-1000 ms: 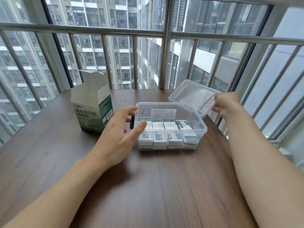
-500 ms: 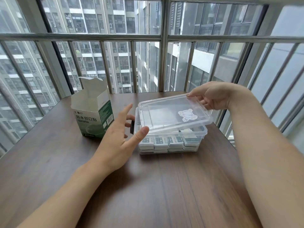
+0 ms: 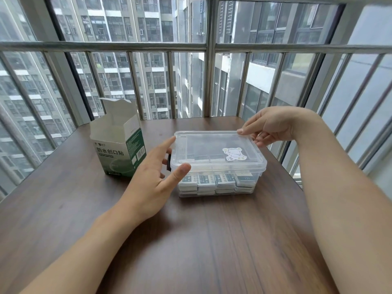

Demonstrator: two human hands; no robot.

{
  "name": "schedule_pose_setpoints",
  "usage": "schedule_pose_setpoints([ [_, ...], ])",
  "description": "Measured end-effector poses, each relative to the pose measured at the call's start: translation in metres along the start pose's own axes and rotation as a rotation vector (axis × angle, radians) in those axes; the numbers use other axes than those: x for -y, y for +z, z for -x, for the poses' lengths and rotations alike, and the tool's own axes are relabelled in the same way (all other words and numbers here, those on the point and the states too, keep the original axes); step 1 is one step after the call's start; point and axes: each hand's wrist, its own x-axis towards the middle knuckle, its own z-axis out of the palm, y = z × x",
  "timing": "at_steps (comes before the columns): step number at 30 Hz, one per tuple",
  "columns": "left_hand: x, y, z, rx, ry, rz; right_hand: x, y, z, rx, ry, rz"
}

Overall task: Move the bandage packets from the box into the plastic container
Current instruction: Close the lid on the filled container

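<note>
Your right hand [image 3: 269, 126] is pinching the far right corner of the clear lid [image 3: 214, 148] with curled fingers; your left hand [image 3: 154, 179] is bracing the plastic container [image 3: 216, 179] with straight fingers and thumb. Bandage packets [image 3: 212, 179] are lying stacked inside, the lid resting over them. The box [image 3: 118, 145] is standing open just left, on the table [image 3: 191, 240].

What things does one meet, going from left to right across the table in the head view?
Open cardboard box → left hand → plastic container with its lid on → right hand at the lid's far right corner.
</note>
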Motion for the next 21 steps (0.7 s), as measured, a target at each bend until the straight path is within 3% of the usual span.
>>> schedule_pose_setpoints([
  [8, -0.008, -0.001, 0.003, 0.0, -0.037, -0.013, 0.002, 0.002, -0.004, -0.009, -0.037, 0.151],
  [12, -0.014, 0.003, 0.002, -0.056, -0.132, 0.08, 0.002, 0.001, 0.003, 0.117, -0.034, 0.204],
  [17, -0.028, 0.012, -0.003, -0.186, -0.409, 0.468, -0.003, -0.001, 0.012, 0.203, 0.09, 0.232],
  [19, -0.032, 0.014, -0.005, -0.191, -0.556, 0.68, 0.0, 0.002, 0.016, 0.229, 0.13, 0.201],
  [21, -0.037, 0.014, -0.006, -0.179, -0.611, 0.744, 0.004, 0.005, 0.019, 0.217, 0.137, 0.211],
])
